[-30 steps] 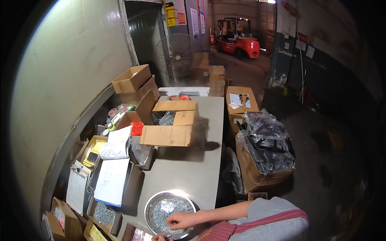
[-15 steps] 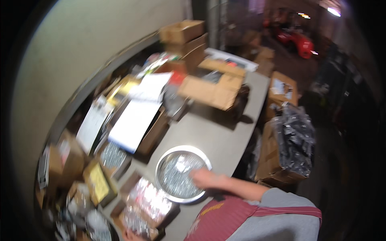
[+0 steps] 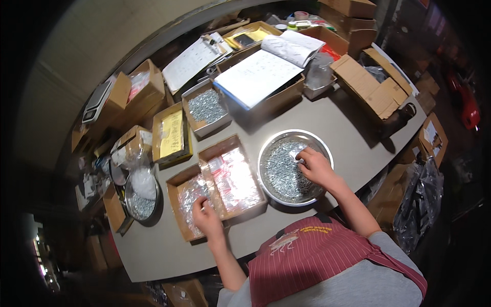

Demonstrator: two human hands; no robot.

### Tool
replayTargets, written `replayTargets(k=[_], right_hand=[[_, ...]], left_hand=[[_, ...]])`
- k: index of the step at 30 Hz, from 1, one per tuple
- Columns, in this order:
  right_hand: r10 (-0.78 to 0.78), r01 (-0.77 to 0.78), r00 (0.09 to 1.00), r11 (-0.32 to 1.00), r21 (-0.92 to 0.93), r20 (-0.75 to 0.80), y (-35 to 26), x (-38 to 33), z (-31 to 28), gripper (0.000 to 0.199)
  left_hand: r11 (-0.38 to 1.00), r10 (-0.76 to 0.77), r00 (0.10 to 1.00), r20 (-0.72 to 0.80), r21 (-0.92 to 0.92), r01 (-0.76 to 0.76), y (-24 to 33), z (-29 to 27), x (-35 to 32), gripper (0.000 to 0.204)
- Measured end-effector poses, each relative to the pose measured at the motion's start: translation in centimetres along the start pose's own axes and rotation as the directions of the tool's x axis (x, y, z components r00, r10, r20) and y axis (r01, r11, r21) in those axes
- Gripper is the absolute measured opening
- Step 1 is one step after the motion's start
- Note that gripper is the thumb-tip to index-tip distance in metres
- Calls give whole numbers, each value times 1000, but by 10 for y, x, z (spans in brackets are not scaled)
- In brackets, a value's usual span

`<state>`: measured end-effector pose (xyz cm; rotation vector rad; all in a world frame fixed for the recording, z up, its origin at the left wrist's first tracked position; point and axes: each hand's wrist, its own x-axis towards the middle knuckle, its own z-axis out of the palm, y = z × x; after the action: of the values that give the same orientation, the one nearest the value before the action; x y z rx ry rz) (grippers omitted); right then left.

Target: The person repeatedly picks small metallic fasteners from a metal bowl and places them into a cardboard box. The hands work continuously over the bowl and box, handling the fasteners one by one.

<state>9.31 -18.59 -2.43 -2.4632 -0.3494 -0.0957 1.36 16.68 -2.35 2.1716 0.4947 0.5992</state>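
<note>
A round steel bowl [image 3: 329, 184] on the table holds a heap of small silver metal pieces [image 3: 281, 171] that look like screws. My right hand [image 3: 314, 166] is over the bowl's right side, fingers pinched at the pieces; a bright patch by the fingertips hides what they hold. To the left, my left hand [image 3: 207, 217] hovers over a shallow cardboard box [image 3: 176, 204] of clear plastic packets [image 3: 192, 192]. Its fingers are curled together, and their contents are too small to name. Between box and bowl, a second cardboard box [image 3: 248, 212] contains clear bags with red strips [image 3: 232, 176].
Behind stand a box of metal pieces [image 3: 206, 106], a yellow-labelled box [image 3: 172, 134] and an open notebook [image 3: 261, 77]. A bowl with a plastic bag [image 3: 143, 194] is at left. An opened carton [image 3: 368, 84] sits far right, near the table edge. Plastic-wrapped goods [image 3: 419, 199] lie beyond.
The view has swung left, so the table's left side shows more. My left hand has come fully into view over the packet box. My right hand remains at the bowl.
</note>
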Motion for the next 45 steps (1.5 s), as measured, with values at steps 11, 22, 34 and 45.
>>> replayTargets(k=[11, 22, 34, 45], right_hand=[[-69, 30, 989, 960, -277, -131, 39, 17, 22, 6], [-27, -4, 981, 988, -157, -192, 42, 18, 24, 12], [277, -280, 953, 960, -8, -122, 25, 1, 8, 32], [-2, -9, 997, 989, 147, 76, -23, -24, -6, 21]], left_hand=[[908, 417, 870, 263, -81, -410, 53, 57, -17, 23], [892, 453, 836, 310, -161, -423, 68, 64, -31, 18], [931, 326, 851, 411, -294, -215, 73, 78, -45, 28], [737, 661, 577, 480, -273, -618, 98, 113, -47, 43]])
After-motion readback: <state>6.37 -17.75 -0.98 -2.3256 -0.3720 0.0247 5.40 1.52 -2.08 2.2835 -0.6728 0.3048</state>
